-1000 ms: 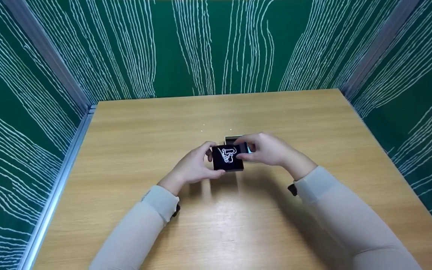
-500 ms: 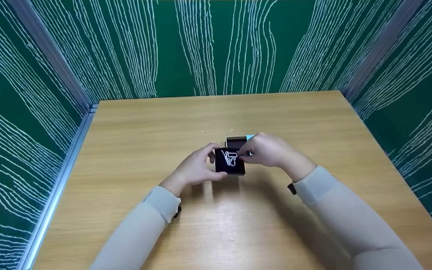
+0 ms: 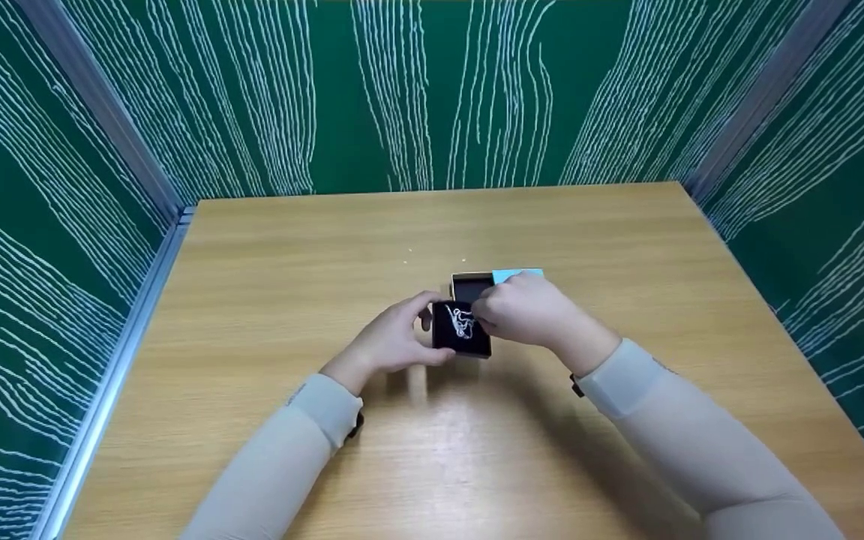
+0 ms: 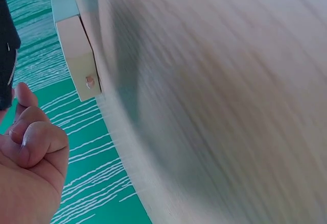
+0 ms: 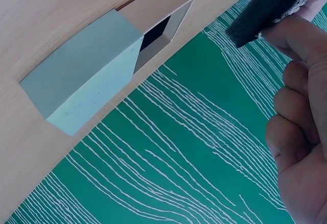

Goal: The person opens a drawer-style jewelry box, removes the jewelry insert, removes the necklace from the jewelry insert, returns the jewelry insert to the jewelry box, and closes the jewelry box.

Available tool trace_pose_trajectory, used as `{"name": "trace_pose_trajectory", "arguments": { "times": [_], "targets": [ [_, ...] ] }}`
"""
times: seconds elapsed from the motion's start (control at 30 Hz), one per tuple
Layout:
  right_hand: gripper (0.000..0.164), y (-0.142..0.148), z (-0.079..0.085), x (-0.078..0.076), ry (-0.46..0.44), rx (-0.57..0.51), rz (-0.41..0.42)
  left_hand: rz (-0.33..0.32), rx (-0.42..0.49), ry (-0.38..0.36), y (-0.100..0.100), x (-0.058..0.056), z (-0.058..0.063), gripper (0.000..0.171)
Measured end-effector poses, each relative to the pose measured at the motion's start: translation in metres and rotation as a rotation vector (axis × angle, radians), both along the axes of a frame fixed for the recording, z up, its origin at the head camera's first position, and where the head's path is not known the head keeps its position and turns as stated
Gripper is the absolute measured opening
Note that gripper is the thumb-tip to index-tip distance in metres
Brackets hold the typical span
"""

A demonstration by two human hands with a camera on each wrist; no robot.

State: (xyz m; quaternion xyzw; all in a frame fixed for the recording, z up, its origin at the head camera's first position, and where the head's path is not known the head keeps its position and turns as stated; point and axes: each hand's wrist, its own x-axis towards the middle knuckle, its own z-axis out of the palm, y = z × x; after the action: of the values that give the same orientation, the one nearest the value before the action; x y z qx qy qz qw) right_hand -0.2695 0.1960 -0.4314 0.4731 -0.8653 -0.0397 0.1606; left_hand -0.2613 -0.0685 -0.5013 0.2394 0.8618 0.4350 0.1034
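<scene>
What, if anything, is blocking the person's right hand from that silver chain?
Nothing visible: the right hand is at the silver chain, which lies on top of the black pad in the left hand. The half-open box lies beyond the pad, not between them.

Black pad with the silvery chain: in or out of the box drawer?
Out. The left hand grips the black pad; the right wrist view shows it clear of the drawer, a gap between them.

Light-brown, wood-grained rectangular tabletop. At one o'clock from centre, pale-blue rectangular box sleeve, cream-walled tray jutting toward nine o'clock. Tiny pale specks near twelve.
</scene>
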Motion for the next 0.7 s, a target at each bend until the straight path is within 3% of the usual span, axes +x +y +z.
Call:
{"name": "trace_pose_trajectory", "arguments": {
  "times": [0.13,0.47,0.7],
  "targets": [
    [0.021,0.003,-0.002,-0.002,-0.105,-0.071,-0.033,-0.003,-0.005,0.007,0.001,0.001,0.000,0.081],
    [0.005,0.013,-0.013,-0.017,-0.671,-0.419,-0.183,-0.020,0.017,0.000,0.002,0.004,0.000,0.080],
    [0.006,0.020,-0.027,-0.026,-0.888,-0.632,-0.205,-0.055,0.064,0.011,0.001,0.005,0.001,0.081]
  ]
}}
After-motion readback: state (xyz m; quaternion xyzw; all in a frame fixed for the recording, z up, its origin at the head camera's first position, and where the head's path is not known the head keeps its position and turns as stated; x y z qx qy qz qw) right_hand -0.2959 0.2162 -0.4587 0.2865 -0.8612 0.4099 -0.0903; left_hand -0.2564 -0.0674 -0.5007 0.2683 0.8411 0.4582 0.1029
